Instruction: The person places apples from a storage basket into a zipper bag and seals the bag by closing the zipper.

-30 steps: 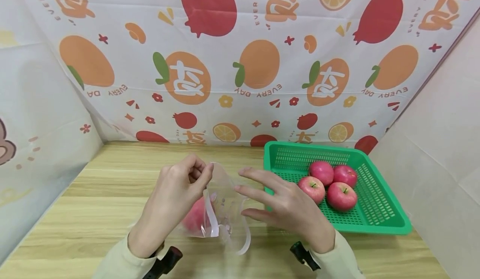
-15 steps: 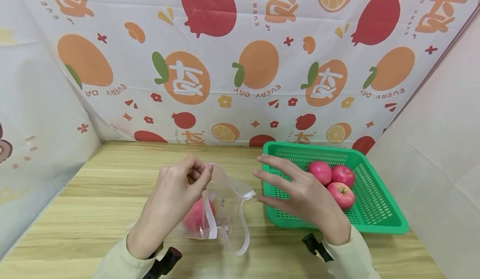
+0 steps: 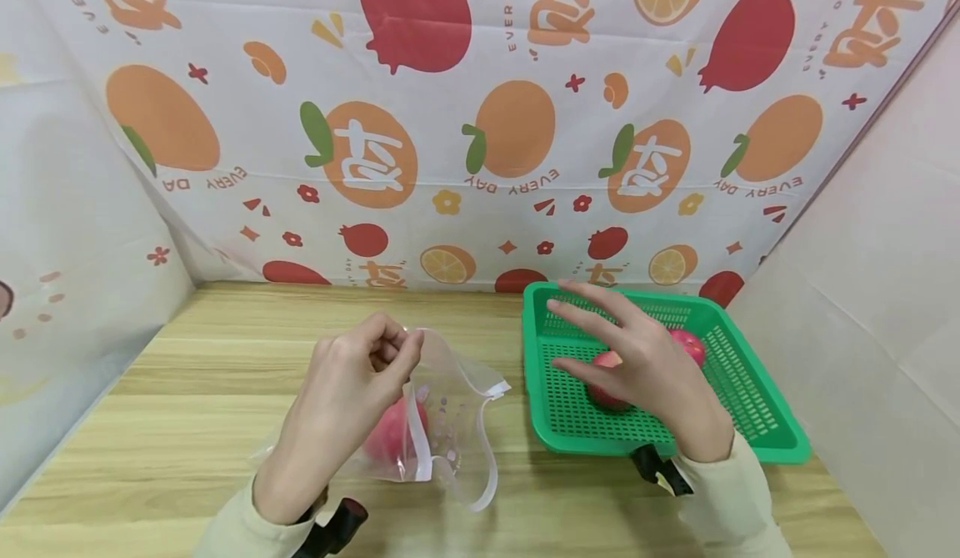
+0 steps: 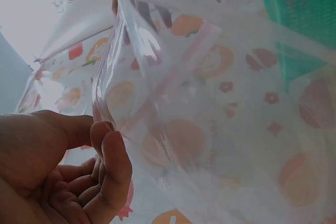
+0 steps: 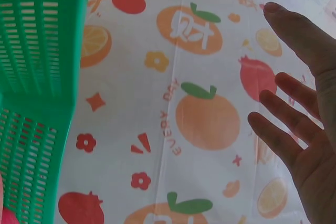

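Note:
My left hand (image 3: pixel 341 408) pinches the edge of a clear plastic bag (image 3: pixel 461 416) between thumb and fingertip. The bag's white-banded mouth gapes to the right, and one red apple (image 3: pixel 386 437) lies inside. In the left wrist view the thumb and finger (image 4: pixel 118 156) grip the bag's rim. To the right, my right hand (image 3: pixel 652 366) hovers over the green basket (image 3: pixel 532 374) with fingers spread and nothing held. Below it show parts of a red apple (image 3: pixel 606 391) and another apple (image 3: pixel 688 345); the hand hides others.
The wood-grain table (image 3: pixel 202 391) carries both bag and basket. A fruit-print cloth (image 3: pixel 442 124) hangs behind, and pale cloth walls (image 3: pixel 885 291) close off the sides. The basket's slotted wall (image 5: pixel 39 30) rises at the left of the right wrist view.
My right hand has moved from beside the bag's mouth rightward to over the basket, covering most of the apples there. My left hand has kept its pinch on the bag, almost still.

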